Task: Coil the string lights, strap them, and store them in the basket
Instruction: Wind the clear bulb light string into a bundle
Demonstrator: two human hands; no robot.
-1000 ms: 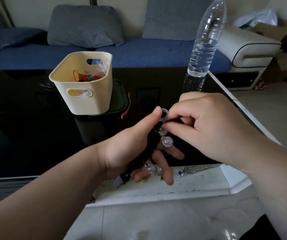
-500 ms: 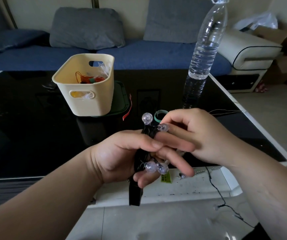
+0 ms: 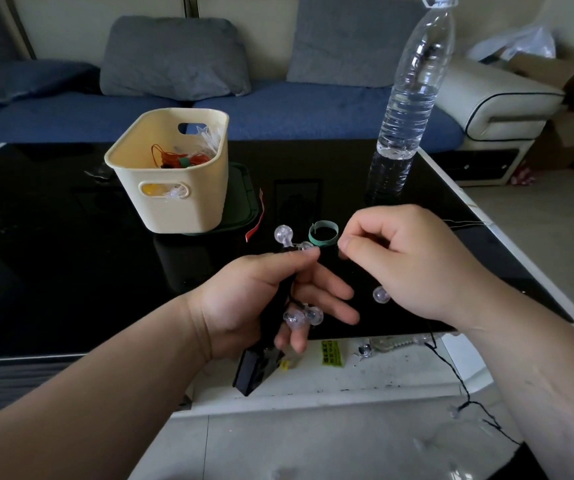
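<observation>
The right hand [image 3: 406,261] has drawn clear of the left hand [image 3: 254,299], pinching trailing wire (faint against the black worktop [image 3: 53,271]) — another loop coming. Left grips the coiled string lights [image 3: 299,315]; green strap [image 3: 323,233] lies untouched.

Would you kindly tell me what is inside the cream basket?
In the basket: an orange wire bundle with a green strap and clear lights. Its walls hide whatever lies lower.

We recorded a cream basket [image 3: 181,213] on a black table [image 3: 53,254]. Right of the basket: a red strip [image 3: 257,221], then a green strap [image 3: 325,223]. The string lights [image 3: 301,317] had clear bulbs on black wire.
</observation>
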